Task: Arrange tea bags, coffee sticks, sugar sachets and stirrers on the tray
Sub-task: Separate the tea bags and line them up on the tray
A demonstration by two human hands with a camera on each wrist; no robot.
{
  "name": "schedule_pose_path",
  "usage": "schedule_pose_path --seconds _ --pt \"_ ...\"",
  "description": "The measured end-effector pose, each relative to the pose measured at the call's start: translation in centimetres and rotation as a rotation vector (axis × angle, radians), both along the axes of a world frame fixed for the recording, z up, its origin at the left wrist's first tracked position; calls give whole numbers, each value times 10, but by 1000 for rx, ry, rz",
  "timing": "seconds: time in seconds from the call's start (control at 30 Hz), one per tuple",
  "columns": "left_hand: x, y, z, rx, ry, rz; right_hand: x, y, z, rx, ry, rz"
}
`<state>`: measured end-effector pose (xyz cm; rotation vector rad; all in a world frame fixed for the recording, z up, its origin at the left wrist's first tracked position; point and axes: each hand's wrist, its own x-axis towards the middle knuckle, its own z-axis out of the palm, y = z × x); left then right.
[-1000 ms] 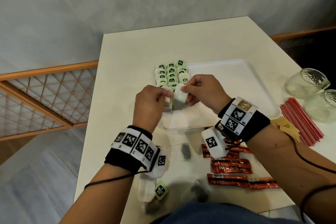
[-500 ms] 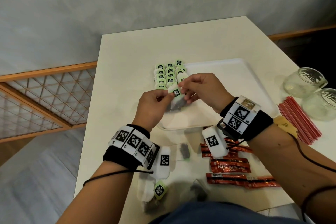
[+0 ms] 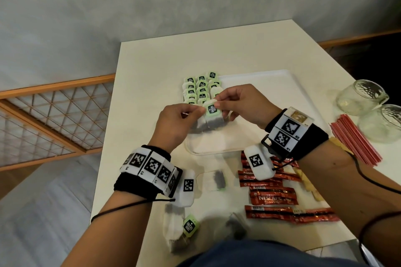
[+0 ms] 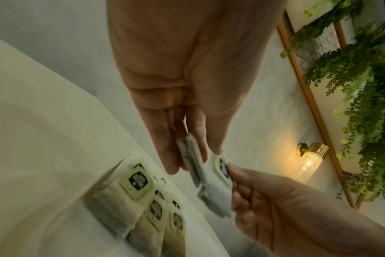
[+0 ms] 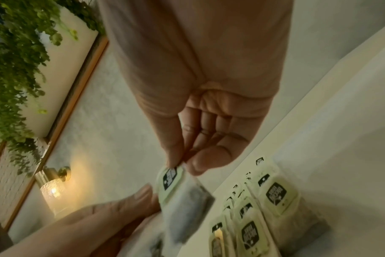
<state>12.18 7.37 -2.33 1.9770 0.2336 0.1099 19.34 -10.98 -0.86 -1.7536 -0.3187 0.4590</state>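
Observation:
Over the near left part of the white tray [image 3: 271, 84], both hands meet. My left hand [image 3: 199, 112] grips a small bunch of tea bags [image 4: 190, 156] between thumb and fingers. My right hand [image 3: 217, 104] pinches the top of one tea bag [image 3: 213, 115] by its green tag [image 5: 170, 178], and the bag [image 5: 185, 208] hangs below, touching the left hand's bunch. Several tea bags [image 3: 199, 89] with green tags lie in neat rows at the tray's far left end, seen close in the right wrist view [image 5: 273, 196].
Red coffee sticks [image 3: 271, 197] lie on the table near me, with brown sugar sachets [image 3: 308, 182] to their right. Red stirrers [image 3: 355, 138] and two glass jars [image 3: 360, 97] stand at the right. Loose tea bags [image 3: 180, 227] lie by the front edge.
Both hands have shifted slightly farther over the tray. The right hand has pulled one tea bag up from the left hand's bunch, and its green tag now faces up.

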Motion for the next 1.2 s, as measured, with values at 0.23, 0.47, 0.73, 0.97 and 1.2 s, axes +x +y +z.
schedule_pose_path --seconds 0.23,0.47,0.73,0.97,1.2 --pt "0 28 -2 -29 -23 97 23 -27 -27 -383 96 -6" --pt "-2 30 -10 -96 8 121 28 -22 -39 -280 81 -93" --pt "-3 35 -15 -88 15 122 33 -14 -46 -276 49 -104" --pt "-4 25 -15 -226 37 69 31 -11 -40 -328 -94 -189" --pt "1 5 -9 -312 45 22 13 13 -13 -72 -57 21"
